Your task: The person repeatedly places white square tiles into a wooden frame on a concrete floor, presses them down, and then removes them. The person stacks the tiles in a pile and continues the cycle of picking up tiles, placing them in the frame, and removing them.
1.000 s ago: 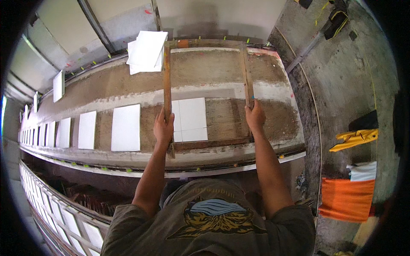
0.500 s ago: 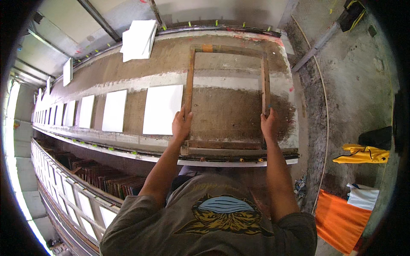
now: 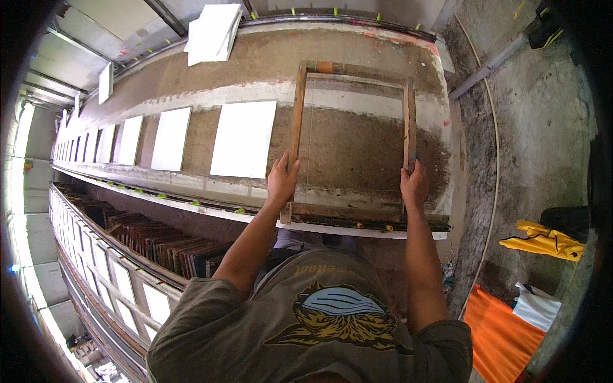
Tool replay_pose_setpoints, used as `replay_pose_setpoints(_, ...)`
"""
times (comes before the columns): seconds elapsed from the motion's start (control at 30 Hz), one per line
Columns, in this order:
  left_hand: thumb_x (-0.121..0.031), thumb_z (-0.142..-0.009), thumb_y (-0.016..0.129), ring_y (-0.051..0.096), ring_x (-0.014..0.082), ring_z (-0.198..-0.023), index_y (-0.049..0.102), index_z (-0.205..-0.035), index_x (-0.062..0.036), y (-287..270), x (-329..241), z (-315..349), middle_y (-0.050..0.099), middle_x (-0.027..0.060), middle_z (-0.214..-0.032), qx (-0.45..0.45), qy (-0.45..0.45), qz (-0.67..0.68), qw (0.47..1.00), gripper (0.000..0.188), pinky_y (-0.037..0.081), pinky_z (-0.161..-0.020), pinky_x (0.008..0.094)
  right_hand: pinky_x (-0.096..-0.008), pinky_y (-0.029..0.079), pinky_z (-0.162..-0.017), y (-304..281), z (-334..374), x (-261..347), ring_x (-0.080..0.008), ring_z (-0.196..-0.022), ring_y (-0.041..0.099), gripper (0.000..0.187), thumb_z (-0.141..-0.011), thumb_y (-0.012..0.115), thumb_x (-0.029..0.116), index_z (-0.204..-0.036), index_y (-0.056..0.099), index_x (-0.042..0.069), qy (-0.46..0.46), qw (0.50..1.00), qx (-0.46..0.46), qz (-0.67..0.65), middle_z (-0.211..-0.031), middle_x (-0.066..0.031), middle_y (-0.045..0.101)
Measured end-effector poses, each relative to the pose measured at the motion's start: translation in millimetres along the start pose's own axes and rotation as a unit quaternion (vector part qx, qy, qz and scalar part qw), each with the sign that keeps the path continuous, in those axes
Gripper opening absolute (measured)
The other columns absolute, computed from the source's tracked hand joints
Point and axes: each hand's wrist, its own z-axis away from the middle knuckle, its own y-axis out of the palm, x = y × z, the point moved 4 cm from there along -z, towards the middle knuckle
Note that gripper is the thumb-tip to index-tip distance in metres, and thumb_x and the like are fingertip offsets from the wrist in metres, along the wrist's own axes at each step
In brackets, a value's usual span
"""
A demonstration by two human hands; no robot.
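Note:
A rectangular wooden frame [image 3: 298, 118] with an orange-brown patch on its far bar is held level in front of me. The brown, stained top of a long table [image 3: 348, 48] shows through its middle; whether a fine mesh spans it I cannot make out. My left hand [image 3: 283, 182] grips the left bar near its close end, fingers wrapped round the wood. On the right bar, my right hand [image 3: 414, 185] is closed in the same way. Just left of the frame lies a white rectangular panel [image 3: 244, 138] flat on the table. The frame's near bar overlaps the table's front rail.
More white panels [image 3: 171, 138] run in a row leftward. A stack of white sheets [image 3: 214, 35] sits at the far edge. Wooden frames [image 3: 167, 246] stand packed beneath the neighbouring table at left. Orange cloth [image 3: 504, 335] and yellow gloves [image 3: 543, 240] lie at right.
The frame has moved slightly right and toward me, widening its gap from the nearest white panel. Both hands keep their grip. The whole view has shifted a little.

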Motion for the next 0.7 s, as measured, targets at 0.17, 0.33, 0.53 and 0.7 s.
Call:
replay_pose_setpoints(0.17, -0.046, -0.100, 0.060, 0.057, 0.0457, -0.125, 0.050, -0.148, -0.0040, 11.9, -2.4, 3.0, 0.058, 0.0318, -0.134, -0.029, 0.026, -0.022, 0.999, 0.064, 0.047, -0.104, 0.0494, -0.0487, 0.055, -0.094, -2.0, -6.2, -10.6, -0.0346, -0.111, 0.067, 0.057, -0.097, 0.070, 0.030, -0.143, 0.053, 0.002, -0.003, 1.000, 0.000, 0.031, -0.126, -0.0181, 0.065)
replay_pose_setpoints(0.33, -0.046, -0.100, 0.060, 0.058, 0.0454, -0.124, 0.050, -0.148, -0.0037, 15.9, -3.3, 0.2, 0.058, 0.0309, -0.135, -0.005, 0.015, 0.009, 1.000, 0.064, 0.048, -0.102, 0.0506, -0.0491, 0.054, -0.095, 6.6, -7.9, -18.5, -0.0352, -0.114, 0.065, 0.056, -0.097, 0.070, 0.030, -0.142, 0.053, 0.002, -0.022, 0.997, -0.025, 0.065, -0.125, -0.0183, 0.066)
replay_pose_setpoints(0.53, -0.045, -0.101, 0.058, 0.058, 0.0463, -0.121, 0.049, -0.148, -0.0039, 19.1, 0.4, -1.8, 0.056, 0.0304, -0.136, -0.009, 0.014, -0.011, 1.000, 0.064, 0.048, -0.101, 0.0504, -0.0494, 0.053, -0.098, 1.0, -7.0, -12.6, -0.0359, -0.119, 0.062, 0.057, -0.098, 0.068, 0.032, -0.143, 0.052, 0.001, -0.037, 0.997, -0.001, 0.074, -0.133, -0.0190, 0.062)
replay_pose_setpoints(0.7, -0.043, -0.104, 0.054, 0.055, 0.0493, -0.124, 0.047, -0.150, -0.0057, 19.1, -2.4, -1.0, 0.048, 0.0315, -0.144, 0.011, -0.009, -0.004, 1.000, 0.059, 0.047, -0.103, 0.0506, -0.0486, 0.054, -0.097, -4.5, -4.6, -5.0, -0.0372, -0.117, 0.064, 0.054, -0.100, 0.064, 0.034, -0.140, 0.054, -0.001, 0.005, 0.998, 0.000, 0.056, -0.127, -0.0203, 0.065)
